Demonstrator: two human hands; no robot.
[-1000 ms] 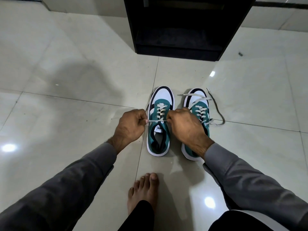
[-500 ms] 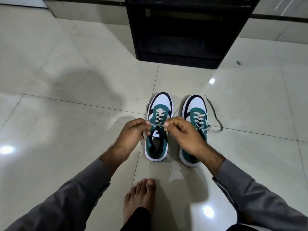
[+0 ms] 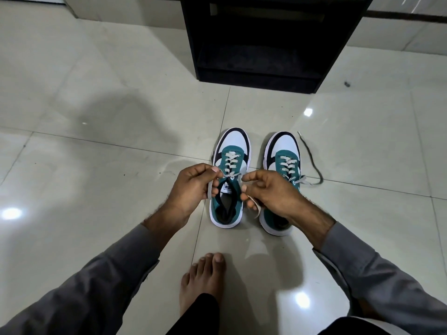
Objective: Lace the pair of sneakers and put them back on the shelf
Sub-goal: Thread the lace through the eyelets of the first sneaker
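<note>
Head view: two teal-and-white sneakers side by side on the tiled floor, toes toward the black shelf, well apart from it. Left sneaker laced up to the top eyelets; left hand and right hand over its tongue, each pinching one end of its lace, fingers curled round the cord. Compared with a second ago: pulled out taut and flat then, now drawn in toward each other and raised, with slack hanging below the right fingers. Probably tightening finished and a knot about to begin. Right sneaker partly under the right wrist, laced but untied, its loose lace trailing across the floor. A bare foot below. Shelving not yet begun
</note>
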